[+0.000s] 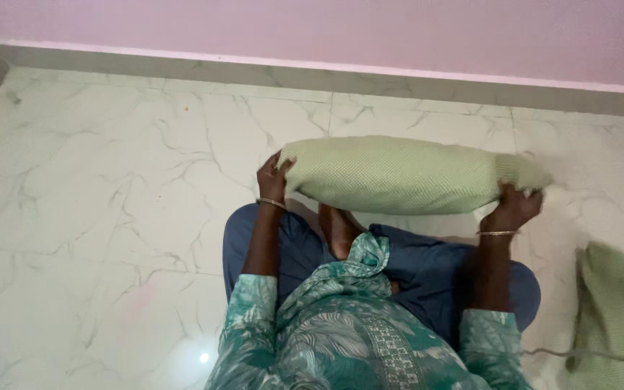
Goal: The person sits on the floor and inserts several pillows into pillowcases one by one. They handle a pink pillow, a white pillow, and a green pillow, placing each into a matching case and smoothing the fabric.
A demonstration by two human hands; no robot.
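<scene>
A light green pillow (406,175) with a fine woven pattern is held lengthwise above my crossed legs. My left hand (273,178) grips its left end, fingers curled over the edge. My right hand (515,208) clutches its right end from below, bunching the cover's corner. Each wrist wears a thin bangle. I sit on the floor in blue trousers and a green leaf-print top, with one bare foot (339,229) showing under the pillow.
White marble floor tiles (110,180) spread out to the left and ahead. A grey skirting and pink wall (398,36) run along the back. A second green cushion (618,318) lies at the right edge, with a thin cord crossing it.
</scene>
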